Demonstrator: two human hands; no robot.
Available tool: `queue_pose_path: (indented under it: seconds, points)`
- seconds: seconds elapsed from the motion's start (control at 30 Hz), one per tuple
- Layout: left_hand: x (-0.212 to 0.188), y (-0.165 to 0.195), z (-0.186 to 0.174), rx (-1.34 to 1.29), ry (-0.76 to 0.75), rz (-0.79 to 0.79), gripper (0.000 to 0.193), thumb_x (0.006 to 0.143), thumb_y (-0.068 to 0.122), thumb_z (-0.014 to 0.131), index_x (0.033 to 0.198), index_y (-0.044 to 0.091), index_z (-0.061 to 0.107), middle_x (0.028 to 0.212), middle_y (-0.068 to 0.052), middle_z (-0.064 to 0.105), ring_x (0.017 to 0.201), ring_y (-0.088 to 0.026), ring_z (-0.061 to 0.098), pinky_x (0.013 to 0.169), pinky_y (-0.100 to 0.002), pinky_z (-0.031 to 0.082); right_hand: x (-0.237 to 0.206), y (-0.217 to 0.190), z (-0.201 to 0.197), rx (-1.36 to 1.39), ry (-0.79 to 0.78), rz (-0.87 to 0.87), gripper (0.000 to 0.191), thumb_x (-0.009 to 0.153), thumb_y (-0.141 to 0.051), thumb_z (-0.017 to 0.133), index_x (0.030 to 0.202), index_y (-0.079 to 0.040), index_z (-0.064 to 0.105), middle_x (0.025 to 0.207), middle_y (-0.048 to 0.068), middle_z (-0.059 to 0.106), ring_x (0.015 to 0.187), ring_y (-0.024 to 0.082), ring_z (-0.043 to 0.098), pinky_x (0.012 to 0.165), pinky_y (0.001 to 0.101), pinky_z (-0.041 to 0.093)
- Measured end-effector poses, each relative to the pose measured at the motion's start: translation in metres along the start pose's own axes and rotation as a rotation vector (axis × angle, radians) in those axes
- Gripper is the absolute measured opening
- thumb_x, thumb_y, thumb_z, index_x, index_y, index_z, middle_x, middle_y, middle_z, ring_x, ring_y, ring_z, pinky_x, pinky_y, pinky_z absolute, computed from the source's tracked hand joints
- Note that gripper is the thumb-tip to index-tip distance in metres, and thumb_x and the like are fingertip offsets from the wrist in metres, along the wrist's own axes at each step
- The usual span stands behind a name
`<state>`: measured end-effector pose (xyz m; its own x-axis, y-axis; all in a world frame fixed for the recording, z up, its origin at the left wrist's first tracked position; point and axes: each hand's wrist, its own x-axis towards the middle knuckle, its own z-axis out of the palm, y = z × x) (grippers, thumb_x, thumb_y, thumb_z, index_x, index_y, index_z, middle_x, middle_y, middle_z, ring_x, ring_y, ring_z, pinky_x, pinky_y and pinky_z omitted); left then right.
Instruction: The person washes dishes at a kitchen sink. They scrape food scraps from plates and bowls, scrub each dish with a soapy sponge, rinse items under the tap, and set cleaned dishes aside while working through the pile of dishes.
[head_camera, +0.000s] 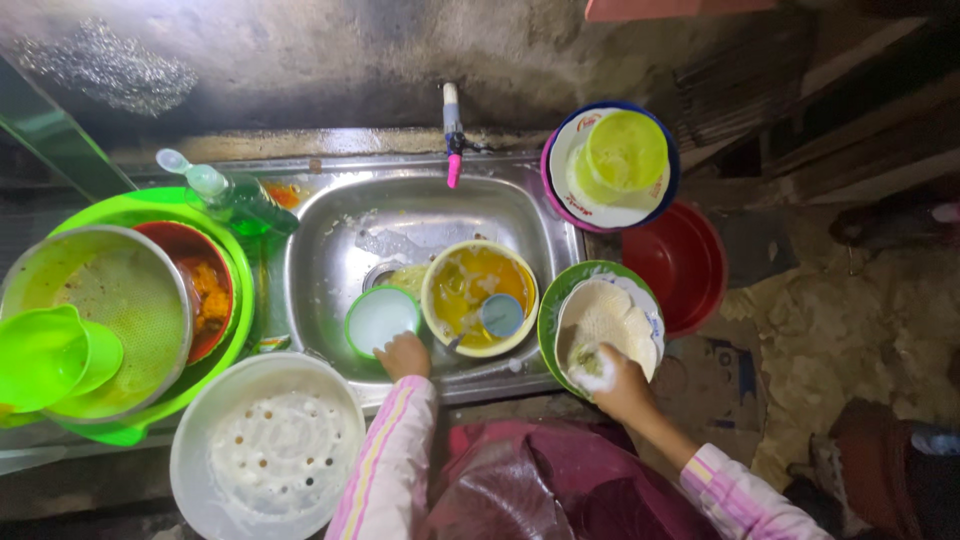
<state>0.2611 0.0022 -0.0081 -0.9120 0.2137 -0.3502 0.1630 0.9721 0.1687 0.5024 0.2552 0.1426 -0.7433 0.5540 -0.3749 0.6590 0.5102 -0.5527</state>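
My left hand (404, 356) reaches into the steel sink (330, 215) and grips the near rim of a small green-rimmed bowl (380, 318) full of pale water. My right hand (620, 380) presses a soapy sponge (588, 362) onto a white plate (612, 318), which lies on a green plate (553, 300) at the sink's right edge. Between the two hands a yellow bowl (478, 296) of greasy orange water sits in the sink with a small blue cup (501, 315) in it.
A tap (452, 135) hangs over the sink. A green soap bottle (235, 195) lies at the left, beside a green basin (140, 210) stacked with a metal pot, a red bowl and a green jug. A white colander (268, 445) sits in front. Stacked plates (610, 165) and a red basin (685, 262) stand at right.
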Motion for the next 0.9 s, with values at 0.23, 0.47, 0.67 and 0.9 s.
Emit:
queue_pose_path:
  seconds: [0.23,0.47,0.67,0.9]
  points:
    - [0.035,0.003,-0.048,-1.092,0.116,-0.199,0.031,0.101,0.026,0.049,0.104,0.005,0.071,0.095,-0.009,0.071,0.087,-0.025,0.065,0.083,-0.047,0.046,0.051,-0.055,-0.029,0.983,-0.233,0.277,0.048,0.09,-0.033,0.069,0.131,-0.01,0.058,0.106,0.009,0.073,0.089,0.018,0.073,0.068,0.0309,0.059]
    - [-0.022,0.04,-0.093,-1.631,-0.002,0.217,0.044,0.11,0.032,0.042,0.104,-0.001,0.07,0.084,-0.006,0.068,0.072,-0.018,0.061,0.062,-0.035,0.051,0.056,-0.192,0.024,0.16,0.117,-1.025,0.035,0.095,-0.029,0.067,0.124,-0.008,0.065,0.115,0.016,0.07,0.105,0.029,0.07,0.095,0.0426,0.054]
    - [-0.058,0.055,-0.107,-1.36,0.116,0.352,0.039,0.11,0.026,0.043,0.109,-0.002,0.071,0.084,-0.009,0.07,0.074,-0.018,0.062,0.066,-0.033,0.05,0.12,-0.266,-0.012,0.044,-0.039,-0.673,0.036,0.09,-0.031,0.06,0.12,-0.014,0.072,0.115,0.013,0.076,0.099,0.03,0.073,0.089,0.0407,0.056]
    - [-0.032,0.056,-0.138,-2.146,-0.108,-0.084,0.028,0.107,0.023,0.047,0.11,0.001,0.063,0.098,-0.013,0.066,0.081,-0.024,0.062,0.079,-0.039,0.053,0.06,-0.248,0.019,-0.112,0.328,-1.102,0.034,0.092,-0.031,0.067,0.119,-0.011,0.069,0.117,0.016,0.069,0.107,0.037,0.067,0.099,0.0513,0.049]
